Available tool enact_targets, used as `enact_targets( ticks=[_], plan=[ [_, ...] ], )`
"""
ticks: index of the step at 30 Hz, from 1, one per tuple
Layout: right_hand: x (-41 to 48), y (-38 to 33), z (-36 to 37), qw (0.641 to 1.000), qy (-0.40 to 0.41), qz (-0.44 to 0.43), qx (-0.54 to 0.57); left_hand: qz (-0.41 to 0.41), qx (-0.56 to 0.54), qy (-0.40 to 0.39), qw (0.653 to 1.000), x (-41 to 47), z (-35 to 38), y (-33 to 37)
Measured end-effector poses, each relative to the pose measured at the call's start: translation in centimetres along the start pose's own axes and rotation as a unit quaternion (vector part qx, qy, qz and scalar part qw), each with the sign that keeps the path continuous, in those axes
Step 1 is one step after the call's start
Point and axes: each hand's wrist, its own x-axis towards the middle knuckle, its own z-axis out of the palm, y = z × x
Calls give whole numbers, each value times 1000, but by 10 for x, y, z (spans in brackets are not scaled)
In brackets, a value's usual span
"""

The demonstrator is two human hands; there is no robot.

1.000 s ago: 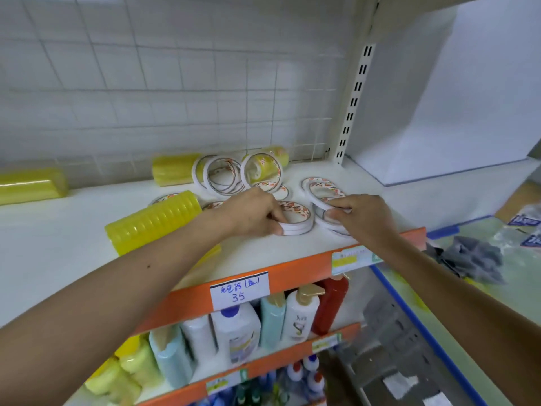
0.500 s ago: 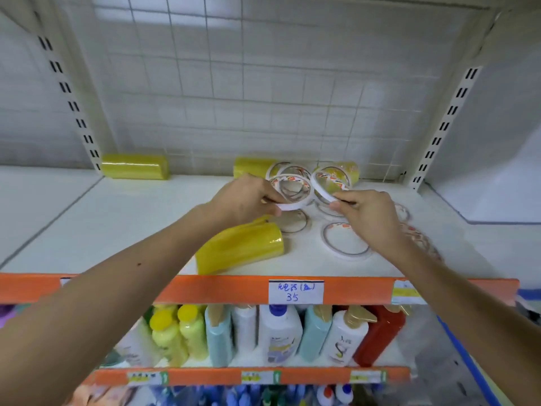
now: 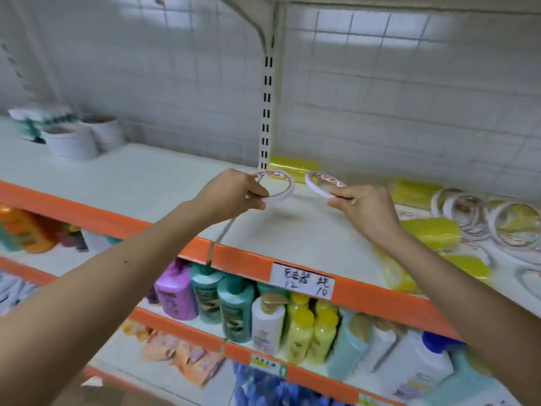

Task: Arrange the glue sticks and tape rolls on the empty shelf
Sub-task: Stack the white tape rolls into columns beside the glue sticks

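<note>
My left hand pinches a thin white tape roll by its near edge, held above the white shelf. Close to its right, my right hand pinches a second white tape roll, tilted, also off the shelf board. Several more tape rolls lie and lean in a cluster at the far right of the shelf. Yellow wrapped packs lie among them, and another yellow pack sits at the back by the upright.
White tubs stand at the shelf's back left. A slotted upright divides the wire-grid back. The orange shelf edge carries a handwritten price label. Bottles fill the lower shelf.
Both hands have lifted a tape roll each from the cluster and carried them leftward along the shelf; my view has swung left, so the cluster now sits at the right.
</note>
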Motion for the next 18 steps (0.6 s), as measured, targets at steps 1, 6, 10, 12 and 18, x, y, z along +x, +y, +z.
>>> enact_targets(
  ticks=[1, 6, 10, 12, 18],
  plan=[
    [6, -20, 17, 1000, -6, -5, 9, -11, 5, 0, 1000, -11, -8, -25],
    [30, -106, 91, 999, -21, -30, 40, -53, 14, 10, 998, -55, -44, -126],
    [54, -164, 137, 996, -46, -47, 61, -101, 17, 6, 995, -85, -65, -195],
    [71, -191, 161, 994, -58, -66, 64, -124, 22, 13, 992, -97, -77, -229],
    [116, -261, 231, 988, -90, -113, 61, -145, 34, 38, 988, -111, -111, -316]
  ],
)
